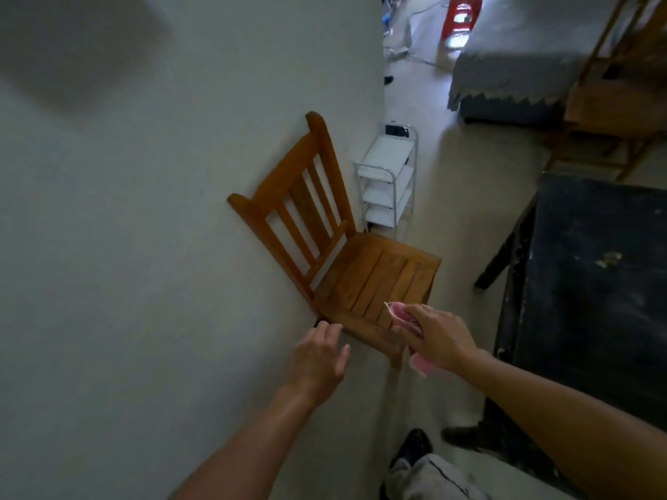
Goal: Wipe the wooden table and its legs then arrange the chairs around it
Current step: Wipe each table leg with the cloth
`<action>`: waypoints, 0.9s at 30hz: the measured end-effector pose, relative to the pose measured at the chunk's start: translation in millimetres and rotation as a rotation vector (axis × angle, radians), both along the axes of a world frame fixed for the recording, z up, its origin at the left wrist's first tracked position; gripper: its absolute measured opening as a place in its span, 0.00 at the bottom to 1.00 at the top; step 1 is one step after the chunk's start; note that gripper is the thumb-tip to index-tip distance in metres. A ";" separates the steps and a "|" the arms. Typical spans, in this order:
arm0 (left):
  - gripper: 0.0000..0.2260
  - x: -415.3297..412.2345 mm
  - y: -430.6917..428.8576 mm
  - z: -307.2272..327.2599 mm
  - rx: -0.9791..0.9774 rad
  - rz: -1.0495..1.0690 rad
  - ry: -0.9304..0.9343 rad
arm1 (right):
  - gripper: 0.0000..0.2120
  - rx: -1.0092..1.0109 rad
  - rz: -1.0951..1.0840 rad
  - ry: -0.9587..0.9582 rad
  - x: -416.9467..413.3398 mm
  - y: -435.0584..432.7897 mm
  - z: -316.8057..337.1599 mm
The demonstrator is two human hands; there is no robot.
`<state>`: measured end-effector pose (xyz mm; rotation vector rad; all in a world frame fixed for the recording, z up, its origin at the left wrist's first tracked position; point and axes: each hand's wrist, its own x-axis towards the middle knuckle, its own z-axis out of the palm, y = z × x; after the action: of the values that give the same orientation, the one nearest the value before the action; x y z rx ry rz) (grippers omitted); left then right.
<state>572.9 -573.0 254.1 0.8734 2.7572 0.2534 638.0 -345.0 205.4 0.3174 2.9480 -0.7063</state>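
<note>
A brown wooden chair (364, 268) stands with its slatted back against the pale wall. My left hand (319, 355) reaches toward the near corner of its seat, fingers loosely spread, holding nothing. My right hand (438, 337) grips a pink cloth (418, 362) and rests at the front edge of the seat. The dark wooden table (595, 276) stands to the right, its top worn and scuffed, one leg showing at its far left corner.
A small white metal shelf rack (391, 175) stands behind the chair by the wall. Another wooden chair (620, 102) and a grey-covered bed (523, 55) are at the upper right, a red stool (462, 12) beyond. My shoes (415, 449) show on the pale floor below.
</note>
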 end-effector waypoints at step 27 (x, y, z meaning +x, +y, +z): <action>0.24 -46.3 97.6 -145.2 -0.044 -1.464 -0.082 | 0.22 -0.242 -1.408 -0.389 146.4 -188.1 -120.7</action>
<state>526.6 -475.4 108.9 2.3818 1.4022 -0.0643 784.4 -533.1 84.7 2.2047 1.8448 -0.8704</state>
